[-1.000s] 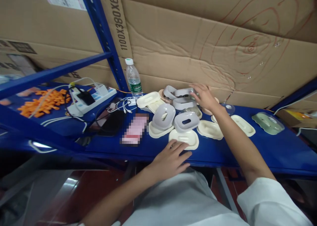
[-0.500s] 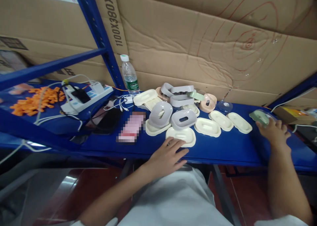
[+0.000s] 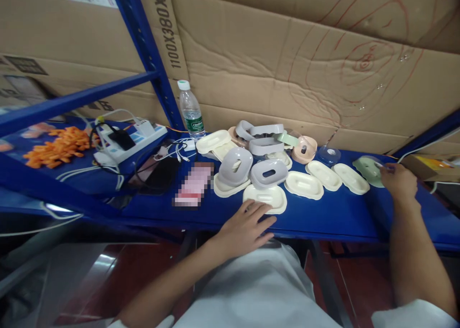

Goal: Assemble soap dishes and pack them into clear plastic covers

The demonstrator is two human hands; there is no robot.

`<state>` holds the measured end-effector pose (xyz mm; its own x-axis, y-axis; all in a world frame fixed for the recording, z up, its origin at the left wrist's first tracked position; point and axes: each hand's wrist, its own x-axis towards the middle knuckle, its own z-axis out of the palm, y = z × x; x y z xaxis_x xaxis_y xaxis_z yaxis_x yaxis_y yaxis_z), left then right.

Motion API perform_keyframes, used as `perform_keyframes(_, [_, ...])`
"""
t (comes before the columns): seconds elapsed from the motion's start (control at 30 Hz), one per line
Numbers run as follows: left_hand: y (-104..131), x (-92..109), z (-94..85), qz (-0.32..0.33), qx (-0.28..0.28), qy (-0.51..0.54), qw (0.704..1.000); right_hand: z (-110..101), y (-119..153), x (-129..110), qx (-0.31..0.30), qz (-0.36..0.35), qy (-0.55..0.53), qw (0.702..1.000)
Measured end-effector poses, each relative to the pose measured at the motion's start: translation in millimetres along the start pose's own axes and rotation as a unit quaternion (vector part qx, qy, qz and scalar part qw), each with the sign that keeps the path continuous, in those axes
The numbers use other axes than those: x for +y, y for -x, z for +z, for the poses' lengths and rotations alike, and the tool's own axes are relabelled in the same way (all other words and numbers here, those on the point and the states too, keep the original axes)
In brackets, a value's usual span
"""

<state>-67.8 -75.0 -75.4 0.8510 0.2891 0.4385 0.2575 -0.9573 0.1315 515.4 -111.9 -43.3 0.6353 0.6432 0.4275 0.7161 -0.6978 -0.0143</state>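
My left hand lies with its fingers spread over the front edge of a cream oval soap-dish-like tray. At the right end of the shelf, my right hand is beside a green oval dish. Its fingers are drawn together, and a small pale tip shows at them over the dish's edge; what it belongs to is unclear. Left of the green dish lie more cream trays. Grey oval dishes with a slot rest behind and against the tray under my left hand.
A pile of grey rings, a peach dish and a clear round piece sits along the cardboard. To the left are a water bottle, a phone, a power strip and orange pieces. A blue post rises there.
My right hand has drawn back slightly from over the green dish and its fingers have come together. More of the dish shows. My left hand stays in place; the view shifts slightly.
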Motion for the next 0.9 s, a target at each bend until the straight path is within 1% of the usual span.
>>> perform_keyframes(0.1, [0.6, -0.2, 0.9, 0.0, 0.004, -0.001, 1.0, 1.5, 1.2, -7.8, -0.031, 0.047, -0.04, 0.998])
perform_keyframes(0.2, [1.1, -0.4, 1.4, -0.001, 0.003, -0.004, 1.0, 2.8, 7.0, -16.5, -0.067, 0.056, -0.081, 0.993])
perform_keyframes(0.27, [1.2, -0.5, 1.5, 0.001, 0.001, -0.003, 1.0, 1.0, 10.6, -21.4, -0.066, 0.07, -0.102, 0.99])
perform_keyframes(0.37, [1.0, -0.6, 1.5, 0.003, 0.001, -0.003, 1.0, -5.3, 14.2, -26.5, -0.04, 0.098, -0.136, 0.985])
perform_keyframes(0.43, [0.8, -0.6, 1.5, 0.004, 0.002, -0.005, 1.0, -11.1, 16.4, -30.2, -0.005, 0.116, -0.158, 0.981])
perform_keyframes(0.5, [0.7, -0.5, 1.7, 0.005, 0.004, -0.007, 1.0, -18.5, 19.8, -37.8, 0.038, 0.112, -0.18, 0.977])
perform_keyframes(0.53, [0.7, -0.5, 1.7, 0.005, 0.004, -0.007, 1.0, -23.4, 22.3, -44.5, 0.056, 0.098, -0.19, 0.975])
perform_keyframes(0.57, [0.6, -0.4, 1.8, 0.006, 0.005, -0.007, 1.0, -29.1, 25.7, -53.8, 0.071, 0.07, -0.201, 0.974])
perform_keyframes(0.6, [0.6, -0.3, 1.9, 0.006, 0.006, -0.007, 1.0, -35.8, 29.7, -66.3, 0.084, 0.023, -0.214, 0.973])
perform_keyframes(0.63, [0.7, -0.2, 1.9, 0.005, 0.007, -0.008, 1.0, -43.2, 34.5, -82.0, 0.094, -0.038, -0.227, 0.969])
perform_keyframes(0.67, [0.7, -0.1, 2.0, 0.005, 0.008, -0.008, 1.0, -51.2, 39.6, -101.0, 0.103, -0.121, -0.241, 0.957])
perform_keyframes(0.7, [0.8, -0.1, 2.0, 0.003, 0.01, -0.009, 1.0, -59.2, 44.7, -122.7, 0.109, -0.212, -0.255, 0.937])
perform_keyframes(0.77, [1.1, -0.1, 2.2, 0.001, 0.011, -0.01, 1.0, -74.0, 53.1, -171.3, 0.115, -0.357, -0.271, 0.887])
perform_keyframes(0.83, [1.4, -0.3, 2.4, 0.0, 0.011, -0.011, 1.0, -84.5, 56.9, -220.9, 0.106, -0.457, -0.26, 0.844])
perform_keyframes(0.9, [1.5, -0.4, 2.4, 0.0, 0.011, -0.011, 1.0, -89.9, 55.7, -265.3, 0.086, -0.514, -0.239, 0.82])
